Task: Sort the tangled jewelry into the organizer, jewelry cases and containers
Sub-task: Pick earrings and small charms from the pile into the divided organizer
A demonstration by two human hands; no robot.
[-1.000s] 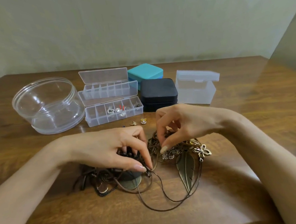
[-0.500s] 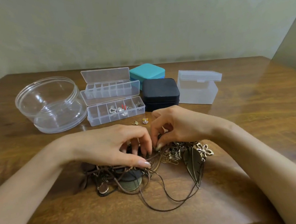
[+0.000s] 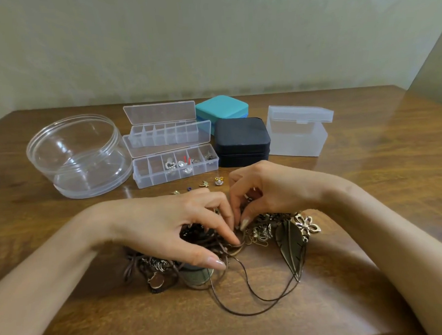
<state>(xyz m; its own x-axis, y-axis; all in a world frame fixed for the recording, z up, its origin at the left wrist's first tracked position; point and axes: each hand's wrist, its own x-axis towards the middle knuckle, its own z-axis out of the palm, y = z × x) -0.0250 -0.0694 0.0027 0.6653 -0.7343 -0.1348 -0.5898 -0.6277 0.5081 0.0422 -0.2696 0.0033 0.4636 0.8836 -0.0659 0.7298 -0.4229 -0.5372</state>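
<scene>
In front of the black jewelry case [image 3: 242, 138], on the wooden tabletop [image 3: 369, 185], lies the tangled jewelry [image 3: 244, 245], a heap of brown cords, chains and a leaf pendant [image 3: 290, 243]. The left hand [image 3: 171, 226] and right hand [image 3: 267, 193] both rest on it, fingers curled and pinching cords. Left of the case sit two open clear organizers [image 3: 175, 167], the nearer holding small pieces, then a round clear container [image 3: 78, 154]. Behind it is a teal case [image 3: 222, 108]; right of it, a frosted box [image 3: 297, 132].
</scene>
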